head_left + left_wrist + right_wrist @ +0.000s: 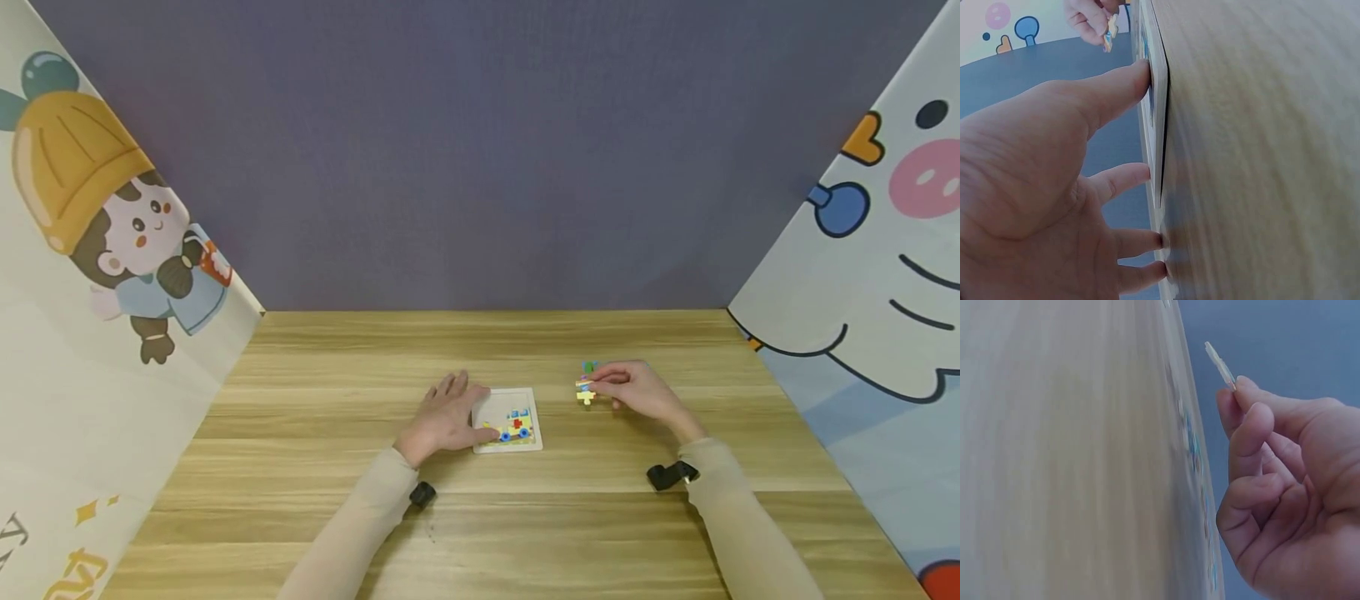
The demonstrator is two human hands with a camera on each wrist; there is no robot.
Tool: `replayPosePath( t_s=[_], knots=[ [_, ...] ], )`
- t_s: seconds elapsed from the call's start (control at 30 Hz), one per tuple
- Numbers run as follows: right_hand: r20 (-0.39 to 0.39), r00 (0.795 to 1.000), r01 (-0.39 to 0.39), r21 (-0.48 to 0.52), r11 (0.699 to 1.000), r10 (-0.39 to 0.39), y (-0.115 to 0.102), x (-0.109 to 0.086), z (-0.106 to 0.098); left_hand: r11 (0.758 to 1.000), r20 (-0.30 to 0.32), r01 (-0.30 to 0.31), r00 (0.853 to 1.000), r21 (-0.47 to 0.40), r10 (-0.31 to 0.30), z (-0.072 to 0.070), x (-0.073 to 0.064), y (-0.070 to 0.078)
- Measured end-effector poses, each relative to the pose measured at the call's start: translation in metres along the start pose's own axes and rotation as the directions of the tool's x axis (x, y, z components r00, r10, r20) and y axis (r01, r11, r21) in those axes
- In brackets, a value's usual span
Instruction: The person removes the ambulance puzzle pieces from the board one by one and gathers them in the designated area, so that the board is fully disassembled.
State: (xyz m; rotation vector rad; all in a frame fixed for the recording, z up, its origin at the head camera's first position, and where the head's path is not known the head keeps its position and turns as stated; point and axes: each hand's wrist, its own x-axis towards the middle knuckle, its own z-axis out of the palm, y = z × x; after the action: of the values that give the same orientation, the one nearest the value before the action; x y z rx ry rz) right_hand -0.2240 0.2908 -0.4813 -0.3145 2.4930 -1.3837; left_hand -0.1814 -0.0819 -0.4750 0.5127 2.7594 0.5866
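A square jigsaw puzzle board [507,420] with a pale frame lies on the table, a yellow vehicle with blue wheels partly assembled in its lower right. My left hand [446,417] rests over the board's left side, fingers spread and fairly straight. In the left wrist view its thumb [1125,87] touches the board's face. To the right of the board, my right hand [637,390] pinches a puzzle piece [1219,364] between thumb and index finger, raised off the table. Its other fingers are curled towards the palm.
Several loose puzzle pieces [1192,444] lie on the wooden table [337,375] beneath and beyond the right hand. A dark grey panel [480,150] stands at the back. Walls with cartoon figures flank the table on both sides.
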Motion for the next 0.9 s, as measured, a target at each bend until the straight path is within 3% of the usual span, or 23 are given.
replayPosePath(
  t_s=[0.47,0.73,0.9],
  knots=[
    [-0.079,0.994,-0.076,0.022,0.997,0.078,0.028,-0.011,-0.029,1.000,-0.012,-0.002,1.000,0.011,0.002,-0.003,-0.002,0.001],
    [-0.072,0.993,-0.094,0.035,0.995,0.096,0.032,-0.012,-0.034,1.000,-0.015,-0.006,1.000,0.010,0.006,-0.003,-0.002,0.000],
    [-0.090,0.990,-0.112,-0.012,0.994,0.111,0.031,-0.011,-0.034,1.000,-0.014,-0.009,1.000,0.006,0.009,-0.003,-0.002,-0.001]
  ],
)
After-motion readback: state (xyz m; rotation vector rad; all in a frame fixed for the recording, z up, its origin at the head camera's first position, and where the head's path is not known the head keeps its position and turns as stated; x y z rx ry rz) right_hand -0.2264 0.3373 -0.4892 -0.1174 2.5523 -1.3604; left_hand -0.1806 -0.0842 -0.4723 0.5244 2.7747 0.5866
